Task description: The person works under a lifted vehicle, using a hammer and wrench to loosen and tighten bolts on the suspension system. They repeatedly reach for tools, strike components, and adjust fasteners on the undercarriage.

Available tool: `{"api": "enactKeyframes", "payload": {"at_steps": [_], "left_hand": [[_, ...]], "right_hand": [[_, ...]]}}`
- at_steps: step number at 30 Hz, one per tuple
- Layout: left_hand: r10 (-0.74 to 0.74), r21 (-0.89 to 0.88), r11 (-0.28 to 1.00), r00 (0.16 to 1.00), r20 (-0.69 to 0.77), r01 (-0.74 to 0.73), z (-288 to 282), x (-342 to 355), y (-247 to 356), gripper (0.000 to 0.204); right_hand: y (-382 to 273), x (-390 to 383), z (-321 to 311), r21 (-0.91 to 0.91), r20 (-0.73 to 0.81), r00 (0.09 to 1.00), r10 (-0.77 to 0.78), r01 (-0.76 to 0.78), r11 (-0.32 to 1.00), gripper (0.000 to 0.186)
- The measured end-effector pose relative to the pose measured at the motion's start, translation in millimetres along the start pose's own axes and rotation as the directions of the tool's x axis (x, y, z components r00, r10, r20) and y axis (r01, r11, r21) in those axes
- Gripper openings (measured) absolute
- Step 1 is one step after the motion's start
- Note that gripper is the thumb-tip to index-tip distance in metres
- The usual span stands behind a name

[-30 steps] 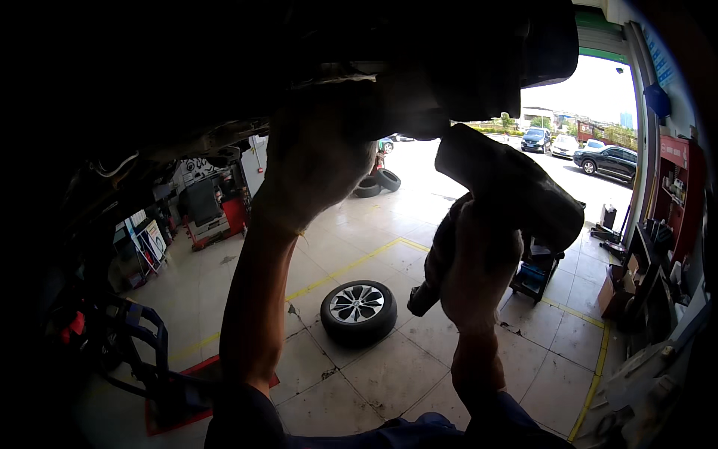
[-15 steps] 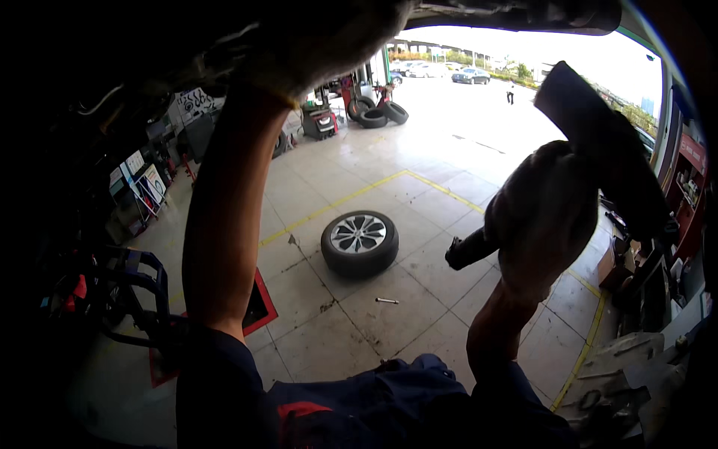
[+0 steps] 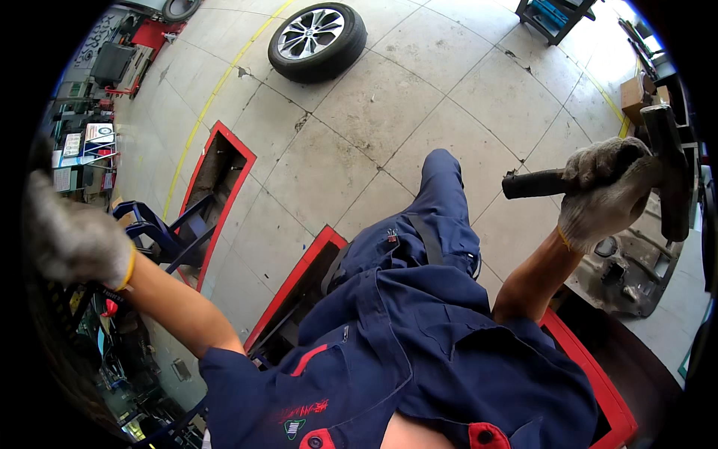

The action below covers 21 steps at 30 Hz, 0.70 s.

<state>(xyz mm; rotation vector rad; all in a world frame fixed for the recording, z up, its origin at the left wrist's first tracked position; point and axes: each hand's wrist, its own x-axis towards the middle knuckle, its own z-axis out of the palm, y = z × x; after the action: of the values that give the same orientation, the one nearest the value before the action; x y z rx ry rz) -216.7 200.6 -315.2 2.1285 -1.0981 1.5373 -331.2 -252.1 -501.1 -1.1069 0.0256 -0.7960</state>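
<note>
My right hand (image 3: 602,187), in a dirty white knit glove, grips a heavy hammer (image 3: 666,172) by its dark handle at the right, with the steel head beside the knuckles. My left hand (image 3: 75,239), also gloved, is at the far left edge, smeared by motion, with its fingers partly lost in the dark rim; whether it holds anything I cannot tell. My legs and dark blue work clothes fill the lower middle.
A loose wheel (image 3: 316,43) lies on the tiled floor. Red-framed floor openings (image 3: 247,157) and blue metal frames (image 3: 146,221) are below at left. A stained metal plate (image 3: 624,277) is at right, boxes (image 3: 636,97) behind it, a cart (image 3: 553,19) farther back.
The view has swung down from the car's underside to the floor and my body. My left hand has left the underside and moved out left. The hammer has moved toward the right.
</note>
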Motion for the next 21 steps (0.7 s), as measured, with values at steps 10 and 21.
{"api": "enactKeyframes", "payload": {"at_steps": [10, 21], "left_hand": [[-0.898, 0.551, -0.156, -0.35, 0.266, 0.82, 135, -432, 17, 0.031], [-0.107, 0.244, -0.967, -0.983, -0.15, 0.068, 253, -430, 331, 0.031]], "right_hand": [[213, 138, -109, -0.673, -0.517, 0.704, 0.487, -0.686, 0.278, 0.036], [455, 335, -100, -0.896, -0.434, 0.354, 0.828, -0.079, -0.436, 0.027]]}}
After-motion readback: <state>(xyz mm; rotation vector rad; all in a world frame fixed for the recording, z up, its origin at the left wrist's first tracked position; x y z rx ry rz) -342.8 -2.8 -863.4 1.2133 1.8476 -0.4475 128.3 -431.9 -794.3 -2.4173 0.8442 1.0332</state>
